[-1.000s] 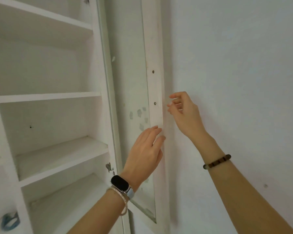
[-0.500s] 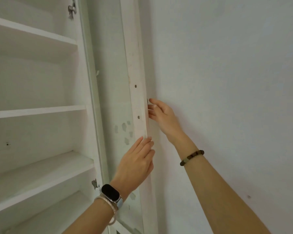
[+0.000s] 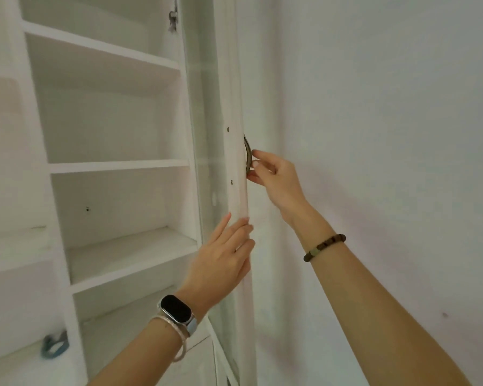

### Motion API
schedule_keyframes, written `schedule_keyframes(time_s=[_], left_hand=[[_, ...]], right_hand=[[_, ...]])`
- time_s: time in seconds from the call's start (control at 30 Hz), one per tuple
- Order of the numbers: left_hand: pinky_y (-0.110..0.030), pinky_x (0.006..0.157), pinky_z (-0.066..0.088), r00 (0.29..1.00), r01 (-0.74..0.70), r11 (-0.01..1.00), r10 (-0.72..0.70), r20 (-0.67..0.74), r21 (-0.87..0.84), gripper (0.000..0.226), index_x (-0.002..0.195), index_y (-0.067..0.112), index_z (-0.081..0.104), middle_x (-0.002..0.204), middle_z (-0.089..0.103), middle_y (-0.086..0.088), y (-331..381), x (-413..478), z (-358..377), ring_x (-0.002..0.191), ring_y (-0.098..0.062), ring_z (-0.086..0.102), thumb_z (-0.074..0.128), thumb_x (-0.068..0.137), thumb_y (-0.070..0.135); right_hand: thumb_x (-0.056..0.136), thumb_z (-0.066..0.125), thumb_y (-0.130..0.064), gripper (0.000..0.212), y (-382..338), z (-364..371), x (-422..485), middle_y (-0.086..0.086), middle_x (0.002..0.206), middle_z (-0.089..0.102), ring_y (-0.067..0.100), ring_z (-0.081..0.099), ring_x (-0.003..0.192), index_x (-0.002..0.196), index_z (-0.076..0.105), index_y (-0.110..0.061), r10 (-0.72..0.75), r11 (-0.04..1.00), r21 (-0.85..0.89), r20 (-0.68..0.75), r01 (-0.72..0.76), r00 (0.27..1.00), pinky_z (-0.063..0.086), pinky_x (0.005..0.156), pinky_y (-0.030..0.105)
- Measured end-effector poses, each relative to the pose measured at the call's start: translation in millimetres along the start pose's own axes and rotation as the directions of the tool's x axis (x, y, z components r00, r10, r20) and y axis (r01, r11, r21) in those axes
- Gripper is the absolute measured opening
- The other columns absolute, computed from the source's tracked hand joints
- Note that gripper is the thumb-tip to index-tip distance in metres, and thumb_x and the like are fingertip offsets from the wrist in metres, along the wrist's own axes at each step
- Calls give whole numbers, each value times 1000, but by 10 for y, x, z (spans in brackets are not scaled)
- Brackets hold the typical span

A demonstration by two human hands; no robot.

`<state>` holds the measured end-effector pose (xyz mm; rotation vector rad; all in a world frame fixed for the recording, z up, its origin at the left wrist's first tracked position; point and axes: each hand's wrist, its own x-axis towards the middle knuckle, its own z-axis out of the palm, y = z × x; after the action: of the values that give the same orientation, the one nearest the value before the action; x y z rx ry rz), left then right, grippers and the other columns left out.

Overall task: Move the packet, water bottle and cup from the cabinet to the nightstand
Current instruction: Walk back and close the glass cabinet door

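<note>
A white cabinet (image 3: pixel 117 165) with bare shelves stands open on the left. Its glass door (image 3: pixel 236 101) is swung out, edge toward me. My right hand (image 3: pixel 273 176) pinches the dark curved handle (image 3: pixel 247 154) on the door's outer side. Lower down, my left hand (image 3: pixel 223 263) lies flat against the door's white frame, fingers straight. No packet, water bottle or cup is in view.
A plain white wall (image 3: pixel 388 135) runs close behind the door on the right. A small blue-grey item (image 3: pixel 54 347) sits on the lowest shelf at the bottom left. A metal hinge (image 3: pixel 173 19) shows at the top of the cabinet frame.
The door has swung away from the wall, revealing its handle. My right hand moved onto the handle and gripped it. My left hand stays flat on the frame.
</note>
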<state>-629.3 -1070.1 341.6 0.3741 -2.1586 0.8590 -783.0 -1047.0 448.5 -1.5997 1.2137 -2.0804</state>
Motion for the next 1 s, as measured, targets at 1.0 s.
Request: schedule_keyframes(time_s=[1.0], left_hand=[[-46, 116, 20, 933, 268, 885, -337, 126, 382, 45, 130, 1, 52, 142, 46, -14, -2136, -1904, -447, 138, -24, 34, 37, 90, 13]], right_hand=[[85, 71, -14, 21, 261, 3088, 189, -8, 84, 60, 8, 60, 75, 103, 60, -14, -214, 970, -78, 193, 232, 958, 48, 64, 12]])
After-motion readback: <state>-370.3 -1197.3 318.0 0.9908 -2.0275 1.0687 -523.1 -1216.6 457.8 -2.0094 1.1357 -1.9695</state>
